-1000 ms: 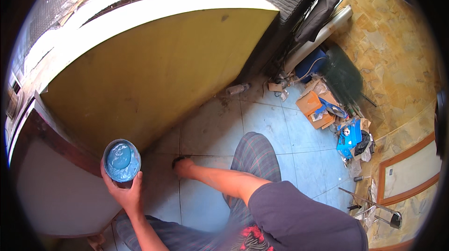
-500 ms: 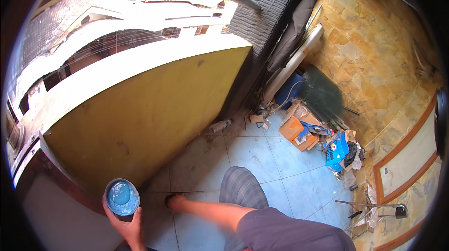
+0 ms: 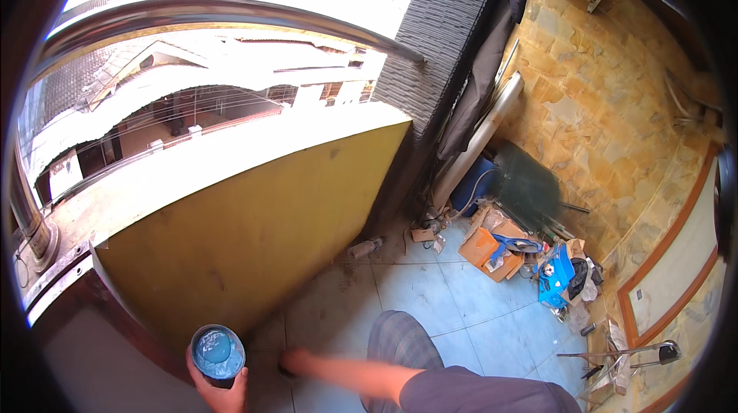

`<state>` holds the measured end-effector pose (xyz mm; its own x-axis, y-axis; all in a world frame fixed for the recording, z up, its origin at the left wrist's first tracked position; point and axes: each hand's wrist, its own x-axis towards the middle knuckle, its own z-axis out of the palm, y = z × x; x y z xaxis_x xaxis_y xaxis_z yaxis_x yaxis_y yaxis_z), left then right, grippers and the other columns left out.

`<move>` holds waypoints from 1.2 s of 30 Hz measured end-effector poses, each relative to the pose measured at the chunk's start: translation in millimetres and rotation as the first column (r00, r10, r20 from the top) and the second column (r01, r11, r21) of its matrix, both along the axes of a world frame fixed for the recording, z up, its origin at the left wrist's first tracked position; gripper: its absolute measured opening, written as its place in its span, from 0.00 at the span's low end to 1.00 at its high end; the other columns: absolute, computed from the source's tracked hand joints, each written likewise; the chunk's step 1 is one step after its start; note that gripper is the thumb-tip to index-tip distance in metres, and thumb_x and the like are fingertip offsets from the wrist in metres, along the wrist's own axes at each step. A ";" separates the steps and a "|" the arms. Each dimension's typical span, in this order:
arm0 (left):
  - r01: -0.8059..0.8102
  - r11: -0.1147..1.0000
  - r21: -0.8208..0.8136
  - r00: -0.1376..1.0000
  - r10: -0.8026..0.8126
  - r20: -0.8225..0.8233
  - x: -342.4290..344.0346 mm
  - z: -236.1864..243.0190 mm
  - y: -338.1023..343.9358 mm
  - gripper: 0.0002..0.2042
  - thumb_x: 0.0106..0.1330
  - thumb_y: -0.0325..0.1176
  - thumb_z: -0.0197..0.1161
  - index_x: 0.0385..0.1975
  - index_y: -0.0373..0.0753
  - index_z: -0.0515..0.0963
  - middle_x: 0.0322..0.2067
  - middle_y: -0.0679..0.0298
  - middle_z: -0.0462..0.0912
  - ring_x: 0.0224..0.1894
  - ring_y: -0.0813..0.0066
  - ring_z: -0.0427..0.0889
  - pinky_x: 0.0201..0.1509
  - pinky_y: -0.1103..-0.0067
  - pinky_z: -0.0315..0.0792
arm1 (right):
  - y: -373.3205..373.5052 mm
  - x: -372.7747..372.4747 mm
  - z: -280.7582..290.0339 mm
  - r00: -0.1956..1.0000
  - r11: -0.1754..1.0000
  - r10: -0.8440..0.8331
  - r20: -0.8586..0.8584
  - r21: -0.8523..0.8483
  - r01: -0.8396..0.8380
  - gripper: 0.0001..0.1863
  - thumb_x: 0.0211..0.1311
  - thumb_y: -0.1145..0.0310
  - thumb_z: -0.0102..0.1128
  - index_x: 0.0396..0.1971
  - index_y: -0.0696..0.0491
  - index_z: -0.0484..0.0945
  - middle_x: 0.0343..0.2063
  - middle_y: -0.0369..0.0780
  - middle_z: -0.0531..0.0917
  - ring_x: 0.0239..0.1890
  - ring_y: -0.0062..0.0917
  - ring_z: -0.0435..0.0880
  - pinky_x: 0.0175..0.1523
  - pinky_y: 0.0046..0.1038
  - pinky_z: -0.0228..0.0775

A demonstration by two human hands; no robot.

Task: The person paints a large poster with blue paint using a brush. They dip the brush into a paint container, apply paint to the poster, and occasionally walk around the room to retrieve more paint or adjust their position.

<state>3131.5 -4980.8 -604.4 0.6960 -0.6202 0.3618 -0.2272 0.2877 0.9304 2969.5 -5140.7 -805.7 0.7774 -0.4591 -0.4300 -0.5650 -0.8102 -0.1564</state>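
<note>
Toward the lower left, my left hand [image 3: 213, 390] is wrapped around a dark round tub [image 3: 224, 380] with a pale, smeared rim. Inside it is blue, paint-like stuff [image 3: 213, 349] with a rounded lump and whitish streaks. My right arm reaches across to the left, low over the tiled floor. At its end my right hand [image 3: 298, 362] looks closed but is blurred by motion. Something small and dark shows at its fingertips; its kind cannot be made out. The two hands are apart, and the right one does not touch the tub.
A yellow low wall [image 3: 269, 221] with a metal rail [image 3: 231, 9] runs along the left. An orange box [image 3: 486, 253], a blue box [image 3: 555, 274] and clutter lie on the right. A plastic bottle [image 3: 364, 248] lies at the wall's foot. A folding metal stand [image 3: 615, 355] is at lower right.
The whole view has shifted, so the wall and clutter sit lower in the picture. Tub and left hand appear lower and farther right. My right hand, now more blurred, also appears lower.
</note>
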 end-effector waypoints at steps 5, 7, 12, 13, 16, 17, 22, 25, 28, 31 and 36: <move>0.010 1.000 0.009 1.000 -0.010 -0.003 -3.7 6.5 -10.6 0.48 0.45 0.29 0.76 0.69 0.31 0.56 0.63 0.54 0.65 0.65 0.63 0.66 0.70 0.69 0.57 | -3.1 -9.9 -43.3 1.000 0.999 0.028 0.010 0.016 -0.029 0.12 0.61 0.70 0.55 0.42 0.55 0.84 0.43 0.48 0.85 0.45 0.43 0.86 0.44 0.42 0.80; -0.011 0.999 0.035 1.000 0.011 0.005 -1.3 7.3 -0.7 0.48 0.45 0.28 0.76 0.69 0.32 0.56 0.63 0.54 0.66 0.65 0.63 0.67 0.70 0.69 0.58 | 5.2 -4.5 -41.3 0.991 0.991 0.135 -0.019 0.019 -0.135 0.12 0.61 0.70 0.56 0.41 0.55 0.84 0.43 0.48 0.86 0.44 0.43 0.86 0.45 0.42 0.80; -0.021 0.997 0.072 0.999 0.023 -0.026 -1.8 10.7 6.4 0.48 0.45 0.26 0.76 0.69 0.32 0.57 0.62 0.53 0.67 0.64 0.63 0.68 0.70 0.70 0.59 | -0.7 -3.5 -17.3 0.996 0.996 0.055 -0.072 -0.069 -0.060 0.13 0.64 0.65 0.52 0.39 0.51 0.85 0.42 0.46 0.86 0.43 0.40 0.86 0.45 0.40 0.79; 0.001 0.998 0.062 0.998 0.002 -0.055 -6.4 14.5 2.4 0.47 0.45 0.26 0.76 0.69 0.32 0.57 0.62 0.53 0.67 0.64 0.63 0.68 0.70 0.70 0.59 | -5.9 -13.3 -27.4 0.996 0.992 0.056 -0.064 -0.106 -0.063 0.13 0.64 0.66 0.52 0.38 0.52 0.85 0.41 0.46 0.86 0.42 0.40 0.86 0.44 0.39 0.79; 0.007 0.998 0.067 0.996 -0.001 -0.092 -9.4 27.9 4.6 0.47 0.46 0.26 0.76 0.68 0.32 0.57 0.62 0.53 0.67 0.63 0.64 0.69 0.69 0.71 0.60 | -7.2 -8.1 -19.4 0.989 0.990 0.108 -0.097 -0.077 -0.116 0.11 0.63 0.67 0.54 0.37 0.52 0.85 0.41 0.46 0.86 0.42 0.39 0.86 0.44 0.37 0.79; -0.007 0.996 0.084 0.998 0.012 -0.060 -5.8 25.7 7.0 0.47 0.46 0.26 0.76 0.68 0.32 0.57 0.62 0.53 0.67 0.63 0.64 0.69 0.69 0.71 0.61 | -3.2 -2.2 -8.0 0.993 0.992 0.097 -0.068 -0.075 -0.102 0.11 0.62 0.67 0.55 0.37 0.52 0.85 0.40 0.45 0.86 0.43 0.39 0.86 0.44 0.37 0.79; -0.028 0.998 0.056 0.998 0.032 -0.062 -1.4 17.2 7.4 0.46 0.47 0.26 0.76 0.68 0.31 0.57 0.61 0.55 0.68 0.63 0.65 0.69 0.68 0.71 0.62 | -16.8 3.7 59.7 0.999 1.000 0.004 0.050 -0.009 -0.003 0.12 0.60 0.61 0.60 0.34 0.54 0.86 0.36 0.46 0.86 0.42 0.41 0.86 0.45 0.39 0.79; 0.021 1.000 0.005 0.993 -0.020 -0.119 -10.2 24.1 -0.2 0.45 0.47 0.26 0.77 0.67 0.31 0.58 0.60 0.55 0.69 0.61 0.67 0.70 0.67 0.72 0.63 | -43.2 -13.7 82.4 0.998 0.998 -0.053 -0.039 0.014 0.054 0.13 0.55 0.65 0.60 0.38 0.54 0.84 0.39 0.48 0.85 0.45 0.43 0.84 0.46 0.41 0.78; -0.013 0.999 0.043 0.997 0.016 -0.075 -8.7 24.0 -0.2 0.45 0.47 0.27 0.77 0.66 0.32 0.58 0.58 0.56 0.70 0.60 0.67 0.72 0.67 0.72 0.64 | -39.8 -21.3 103.3 0.989 0.991 -0.132 -0.065 0.005 0.133 0.14 0.56 0.63 0.59 0.41 0.50 0.83 0.39 0.48 0.85 0.46 0.44 0.83 0.48 0.43 0.76; -0.015 0.999 0.038 0.995 0.018 -0.095 -7.0 25.4 0.1 0.44 0.47 0.28 0.78 0.65 0.32 0.60 0.57 0.56 0.71 0.59 0.67 0.73 0.66 0.71 0.65 | -32.9 -26.6 91.0 0.978 0.980 -0.199 -0.056 0.008 0.200 0.14 0.58 0.62 0.56 0.41 0.50 0.83 0.40 0.48 0.85 0.46 0.44 0.83 0.49 0.43 0.76; -0.035 0.998 0.046 0.996 0.039 -0.075 -5.9 22.9 1.5 0.44 0.48 0.29 0.78 0.65 0.32 0.60 0.57 0.56 0.71 0.59 0.67 0.72 0.66 0.71 0.65 | -31.6 -23.2 81.0 0.969 0.971 -0.232 -0.082 0.036 0.236 0.15 0.58 0.62 0.55 0.41 0.50 0.84 0.41 0.48 0.85 0.46 0.43 0.83 0.49 0.43 0.75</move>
<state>3125.6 -4979.3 -581.5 0.7430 -0.6080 0.2798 -0.1655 0.2382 0.9570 2946.3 -5172.3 -724.7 0.6147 -0.6029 -0.5086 -0.7496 -0.6471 -0.1389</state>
